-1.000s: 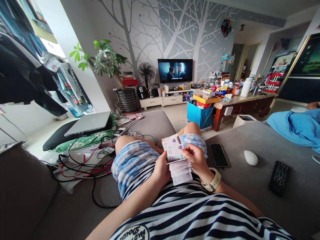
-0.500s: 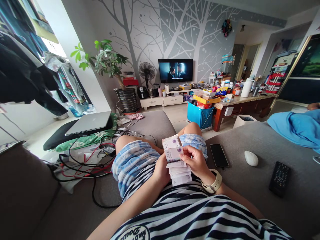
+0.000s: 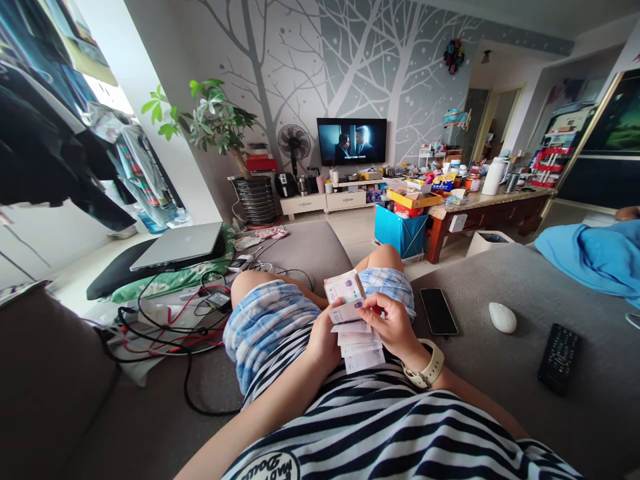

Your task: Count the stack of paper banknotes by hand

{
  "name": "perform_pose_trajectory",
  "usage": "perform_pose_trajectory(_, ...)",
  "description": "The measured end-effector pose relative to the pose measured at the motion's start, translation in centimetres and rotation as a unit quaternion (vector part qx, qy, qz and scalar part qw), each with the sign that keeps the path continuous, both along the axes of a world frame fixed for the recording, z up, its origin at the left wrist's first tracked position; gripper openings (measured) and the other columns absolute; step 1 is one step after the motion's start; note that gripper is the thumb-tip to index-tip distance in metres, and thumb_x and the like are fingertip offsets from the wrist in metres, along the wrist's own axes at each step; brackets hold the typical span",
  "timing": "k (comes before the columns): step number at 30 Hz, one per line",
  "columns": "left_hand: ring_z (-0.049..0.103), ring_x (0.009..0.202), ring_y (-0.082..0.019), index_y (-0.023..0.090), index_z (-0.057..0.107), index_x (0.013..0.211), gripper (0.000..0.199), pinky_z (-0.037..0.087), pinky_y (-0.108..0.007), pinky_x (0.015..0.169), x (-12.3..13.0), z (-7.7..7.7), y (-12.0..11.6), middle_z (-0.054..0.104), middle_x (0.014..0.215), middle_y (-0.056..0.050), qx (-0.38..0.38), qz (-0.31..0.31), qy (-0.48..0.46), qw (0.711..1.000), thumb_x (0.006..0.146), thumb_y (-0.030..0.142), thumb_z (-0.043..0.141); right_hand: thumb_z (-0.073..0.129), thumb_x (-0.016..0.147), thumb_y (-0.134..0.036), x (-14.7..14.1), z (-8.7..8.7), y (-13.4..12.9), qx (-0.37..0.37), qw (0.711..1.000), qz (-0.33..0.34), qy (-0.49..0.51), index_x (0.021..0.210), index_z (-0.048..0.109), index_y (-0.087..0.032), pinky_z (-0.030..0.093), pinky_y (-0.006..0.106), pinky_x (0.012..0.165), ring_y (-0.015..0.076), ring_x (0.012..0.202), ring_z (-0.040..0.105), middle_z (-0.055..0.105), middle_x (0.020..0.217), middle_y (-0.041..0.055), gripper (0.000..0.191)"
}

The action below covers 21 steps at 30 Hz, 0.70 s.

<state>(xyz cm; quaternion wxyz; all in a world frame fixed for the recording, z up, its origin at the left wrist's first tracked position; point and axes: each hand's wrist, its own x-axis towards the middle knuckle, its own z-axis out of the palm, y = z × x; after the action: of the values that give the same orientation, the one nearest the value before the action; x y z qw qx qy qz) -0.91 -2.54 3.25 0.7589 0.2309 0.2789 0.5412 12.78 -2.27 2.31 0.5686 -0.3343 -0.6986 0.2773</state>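
A stack of pale banknotes (image 3: 345, 288) with purple print is held over my lap. My left hand (image 3: 324, 339) is closed around its left side, the fingers partly hidden beneath the notes. On the other side, my right hand (image 3: 391, 323) pinches the right edge of a top note between thumb and fingers. Several notes are bent down toward my belly and fan out in overlapping strips between the two hands. A cream watch (image 3: 425, 365) is on my right wrist.
On the grey sofa to my right lie a black phone (image 3: 439, 311), a white mouse (image 3: 502, 317) and a black remote control (image 3: 560, 358). Tangled cables (image 3: 170, 327) and a laptop (image 3: 177, 247) are at my left. A cluttered table (image 3: 520, 198) stands ahead, right.
The top note has been folded further down toward me, uncovering more of the note behind it. Both hands stay in almost the same place, still gripping the stack.
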Motion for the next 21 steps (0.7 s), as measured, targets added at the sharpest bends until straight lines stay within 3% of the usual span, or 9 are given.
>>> perform_pose_trajectory(8,0.068,0.072,-0.022,0.013,0.067,0.086,0.018,0.054,-0.033,0.072,-0.02,0.10,-0.13,0.071,0.075,-0.007,0.001,0.025,0.004,1.000,0.077,0.028,0.062,0.060,0.084,-0.043,-0.09,-0.18,0.11,-0.002,1.000,-0.003,0.010,0.070,0.058,-0.021,0.038,0.027,0.057,0.0140,0.059,0.046,0.052,0.063,-0.0008,0.026)
perform_pose_trajectory(17,0.069,0.078,-0.028,0.014,0.067,0.086,0.017,0.055,-0.036,0.071,0.04,0.16,-0.11,0.071,0.074,-0.009,0.012,0.004,0.010,1.000,0.077,0.028,0.061,0.057,0.087,-0.040,-0.02,0.02,-0.03,0.009,1.000,0.015,0.008,0.075,0.061,-0.021,0.038,0.028,0.060,0.0151,0.062,0.047,0.056,0.068,0.0010,0.023)
perform_pose_trajectory(21,0.069,0.076,-0.027,0.012,0.067,0.088,0.019,0.055,-0.037,0.071,0.09,0.63,-0.27,0.072,0.077,-0.010,-0.013,0.024,0.011,1.000,0.078,0.026,0.059,0.054,0.089,-0.043,0.11,0.13,-0.26,-0.005,0.999,0.031,0.015,0.072,0.060,-0.021,0.037,0.028,0.059,0.0151,0.061,0.047,0.054,0.066,0.0004,0.028)
